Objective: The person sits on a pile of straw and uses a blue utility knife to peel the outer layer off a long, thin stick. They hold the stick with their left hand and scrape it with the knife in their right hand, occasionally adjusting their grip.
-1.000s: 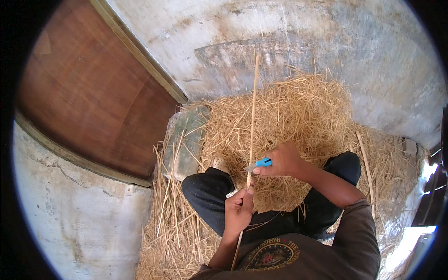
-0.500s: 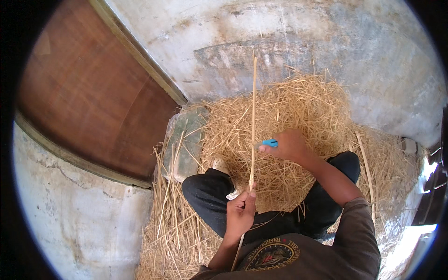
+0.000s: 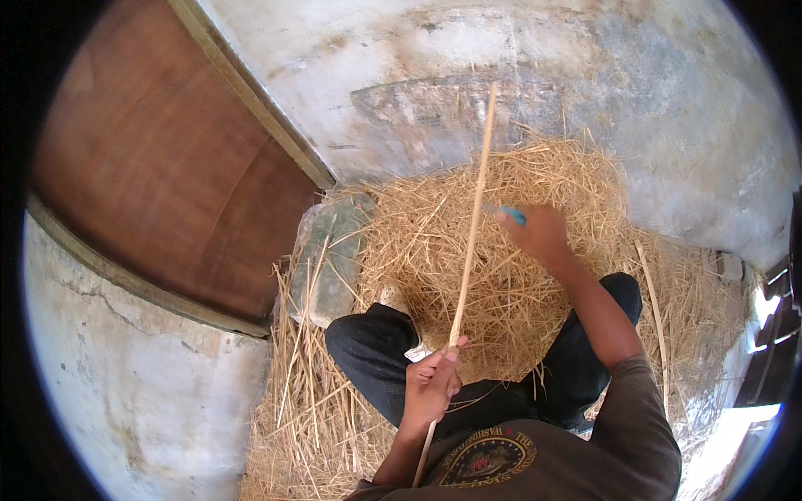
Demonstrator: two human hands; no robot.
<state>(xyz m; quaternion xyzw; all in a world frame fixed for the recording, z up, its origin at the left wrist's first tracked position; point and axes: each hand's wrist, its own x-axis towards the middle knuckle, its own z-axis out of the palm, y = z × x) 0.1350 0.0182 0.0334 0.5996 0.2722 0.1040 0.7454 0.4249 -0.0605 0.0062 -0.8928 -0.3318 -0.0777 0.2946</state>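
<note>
A long, pale strip of bamboo or wood [image 3: 469,259] slants up and away from my lap, its far end in front of the wall. My left hand [image 3: 428,391] grips its lower part, fingers wrapped round it near my left knee, and the tail runs back past my forearm. In my closed right hand [image 3: 539,235] is a small knife with a blue handle [image 3: 515,216]. Its blade, blurred, points left towards the strip's upper half; I cannot tell whether it touches.
Pale shavings [image 3: 576,184] heap across the floor before my crossed legs. A flat grey-green stone [image 3: 338,250] lies left, beside loose long strips [image 3: 309,392]. A stained wall [image 3: 668,125] rises behind, and a brown door panel [image 3: 175,167] stands left. Another strip [image 3: 654,305] lies right.
My right hand with the knife has moved up and farther away along the strip. The strip's far end has swung right; my left hand keeps its place.
</note>
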